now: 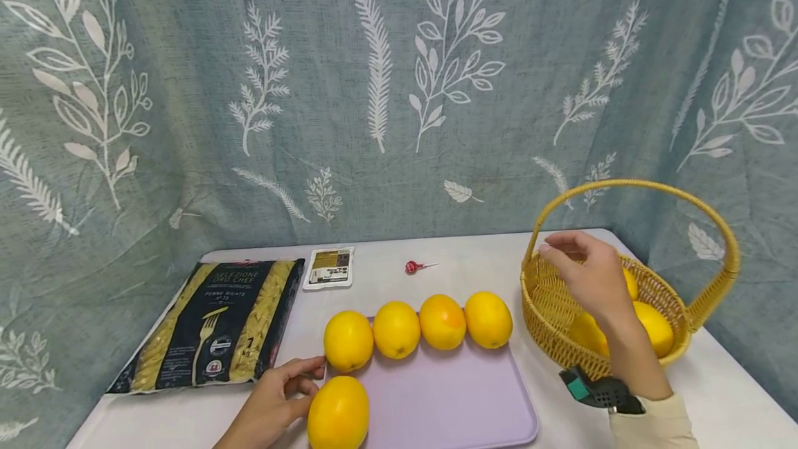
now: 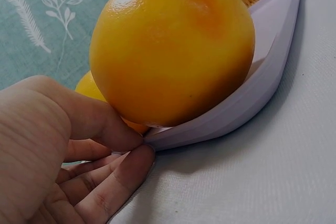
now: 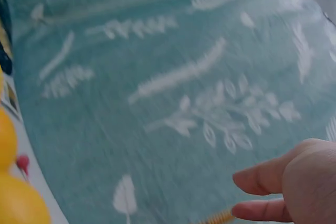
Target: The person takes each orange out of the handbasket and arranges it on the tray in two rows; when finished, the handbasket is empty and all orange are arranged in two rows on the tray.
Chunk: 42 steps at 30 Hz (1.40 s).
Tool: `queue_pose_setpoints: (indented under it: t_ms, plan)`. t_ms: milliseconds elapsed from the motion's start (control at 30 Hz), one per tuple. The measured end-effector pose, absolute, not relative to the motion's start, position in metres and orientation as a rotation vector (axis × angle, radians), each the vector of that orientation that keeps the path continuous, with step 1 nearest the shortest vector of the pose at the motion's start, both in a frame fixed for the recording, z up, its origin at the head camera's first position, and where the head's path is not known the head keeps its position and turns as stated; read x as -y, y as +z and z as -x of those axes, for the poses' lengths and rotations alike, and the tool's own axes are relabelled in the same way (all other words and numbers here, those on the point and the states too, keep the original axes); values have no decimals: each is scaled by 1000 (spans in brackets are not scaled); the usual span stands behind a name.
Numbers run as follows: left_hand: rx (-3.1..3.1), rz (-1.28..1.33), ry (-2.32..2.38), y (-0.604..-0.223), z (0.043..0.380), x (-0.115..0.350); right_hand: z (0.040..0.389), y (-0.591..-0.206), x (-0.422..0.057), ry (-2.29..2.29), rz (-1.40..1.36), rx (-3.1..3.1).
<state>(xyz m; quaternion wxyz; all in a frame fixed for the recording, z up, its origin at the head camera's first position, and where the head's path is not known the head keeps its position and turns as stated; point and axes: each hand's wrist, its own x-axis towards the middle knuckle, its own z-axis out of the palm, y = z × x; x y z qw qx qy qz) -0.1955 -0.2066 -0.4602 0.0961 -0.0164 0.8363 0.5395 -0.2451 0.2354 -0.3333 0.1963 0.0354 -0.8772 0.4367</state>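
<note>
My left hand [image 1: 278, 399] pinches the left edge of a lilac tray [image 1: 451, 400] between thumb and fingers, as the left wrist view shows. Right beside that hand, an orange [image 1: 339, 413] sits at the tray's near left corner. Several more oranges [image 1: 396, 330] stand in a row along its far side. On the right, my right hand [image 1: 589, 276] hovers over the wicker basket [image 1: 545, 303], fingers loosely bent and nothing between them. Yellow fruits [image 1: 651, 328] lie inside the basket, partly hidden by my forearm.
A bag of penne pasta [image 1: 215, 328] lies at the left. Behind the tray are a small flat packet [image 1: 329, 268] and a red lollipop [image 1: 411, 267]. The basket's tall handle [image 1: 630, 184] arches up around the right hand. A leaf-patterned curtain [image 1: 374, 179] hangs behind the table.
</note>
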Motion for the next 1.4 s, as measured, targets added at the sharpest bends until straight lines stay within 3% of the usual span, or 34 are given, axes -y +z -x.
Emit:
queue_pose_setpoints:
  t_ms: [367, 567, 1133, 1400]
  plan:
    - [-2492, -5, 1577, -465, 200, 201, 254, -353, -300, 1160, 458, 2329]
    - [-2487, -3, 1584, -467, 202, 197, 256, -361, -324, 1136, 608, 2355]
    - [-2488, -14, 1587, -470, 205, 189, 266, -379, -350, 991, 595, 2704]
    - [-2488, 92, 1583, -465, 200, 199, 273, -387, -340, 909, 526, 2902]
